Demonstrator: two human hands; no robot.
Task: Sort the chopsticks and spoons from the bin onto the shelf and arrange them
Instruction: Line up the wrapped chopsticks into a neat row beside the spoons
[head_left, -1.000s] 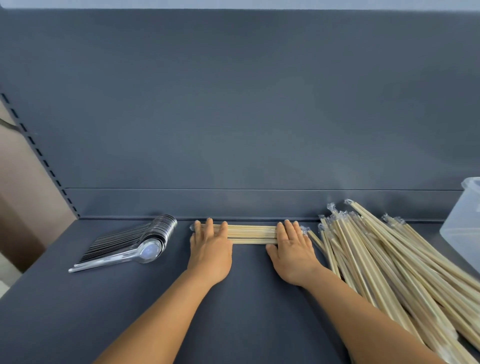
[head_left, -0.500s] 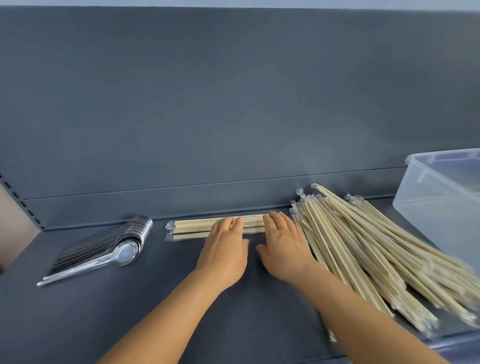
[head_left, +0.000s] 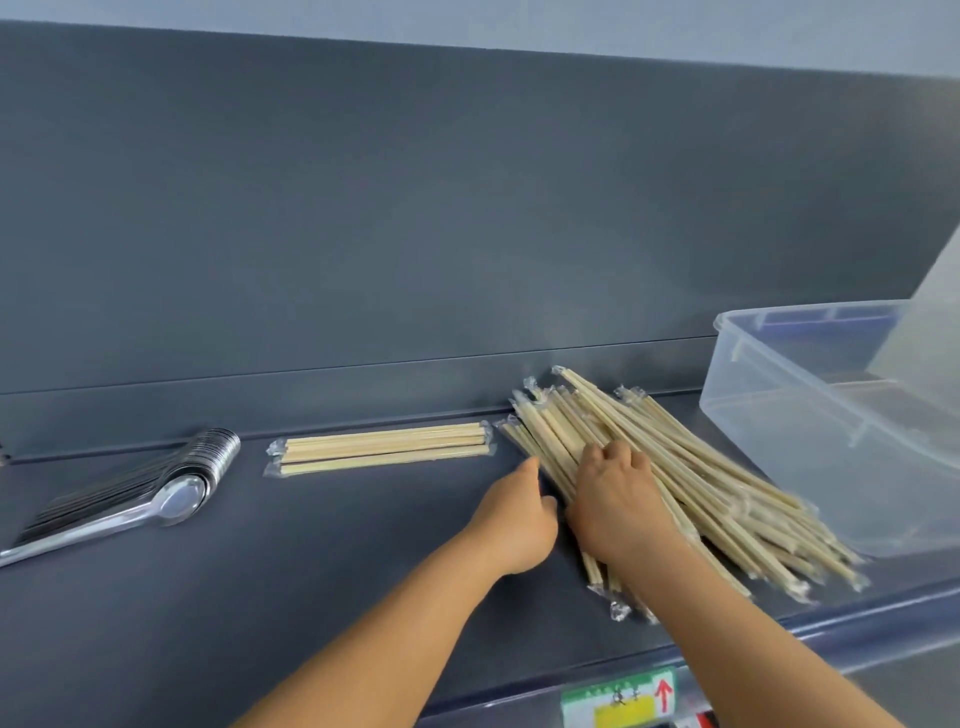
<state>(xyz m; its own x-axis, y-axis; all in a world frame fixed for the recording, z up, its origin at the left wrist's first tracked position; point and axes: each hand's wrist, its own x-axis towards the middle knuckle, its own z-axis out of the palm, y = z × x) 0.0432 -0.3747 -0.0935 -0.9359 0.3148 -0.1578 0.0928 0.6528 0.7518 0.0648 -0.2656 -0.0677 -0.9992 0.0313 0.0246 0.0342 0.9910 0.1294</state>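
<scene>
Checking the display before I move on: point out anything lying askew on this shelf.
The pile of wrapped chopsticks lies fanned diagonally, its near ends reaching the shelf front edge, unlike the small row of chopstick packs lying parallel to the back. The nested spoons look orderly.

One head-worn wide-angle view looks forward and down from close above the shelf's (head_left: 260, 597) front edge, facing its back panel (head_left: 467, 208), tilted slightly to the right.

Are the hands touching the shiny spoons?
No, both the left hand and the right hand are at the loose chopstick pile, well away from the spoons.
</scene>
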